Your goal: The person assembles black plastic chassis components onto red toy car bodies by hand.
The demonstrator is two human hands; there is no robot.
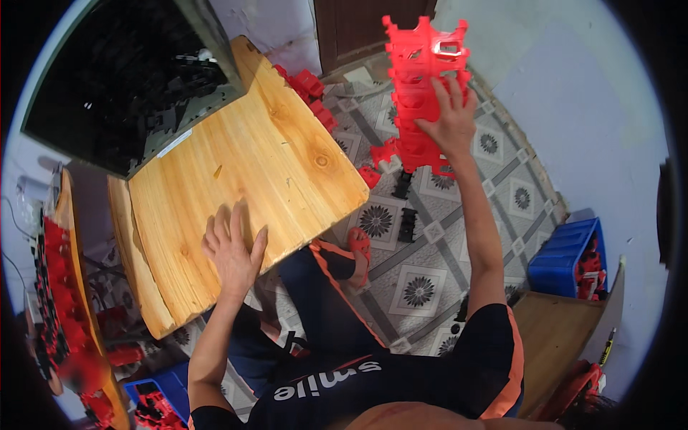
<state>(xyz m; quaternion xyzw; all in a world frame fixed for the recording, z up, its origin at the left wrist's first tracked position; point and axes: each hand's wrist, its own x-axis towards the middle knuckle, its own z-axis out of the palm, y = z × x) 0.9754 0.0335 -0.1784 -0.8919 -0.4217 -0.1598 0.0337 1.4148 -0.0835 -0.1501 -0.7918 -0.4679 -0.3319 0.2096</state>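
My left hand [235, 247] rests on the light wooden tabletop [279, 165] near its front edge, fingers stretched out, holding nothing. On the right, my arm reaches far out. There my right hand [451, 118] lies against a tall stack of red plastic parts [416, 86], thumb and fingers spread over its side. The stacked parts have cut-outs and small prongs along their edges. No grip around them is visible. Where the stack's base rests is hard to make out.
A dark screen [136, 79] stands on the table. Black parts [408, 225] lie on the tiled floor, and red ones [308, 84] show behind the table. A blue crate [562, 258] of red parts sits at right; another blue crate [175, 387] and a parts-laden board [79, 287] are at left.
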